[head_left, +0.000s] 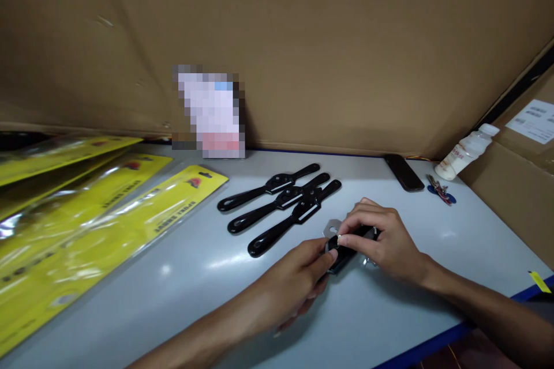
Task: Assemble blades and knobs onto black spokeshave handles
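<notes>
Both hands pinch one black tool (346, 249) flat on the table (182, 277), left hand (298, 282) steadying its end w/ narrow grip, right hand (381, 239) closed over the top, just beside three finished tools (281, 204).

Both my forearms reach in from below, my left hand (298, 277) pinching with thumb and fingertips, my right hand (383, 239) arched palm-down beside it, fingers curled, the two hands' fingertips nearly meeting.
</notes>
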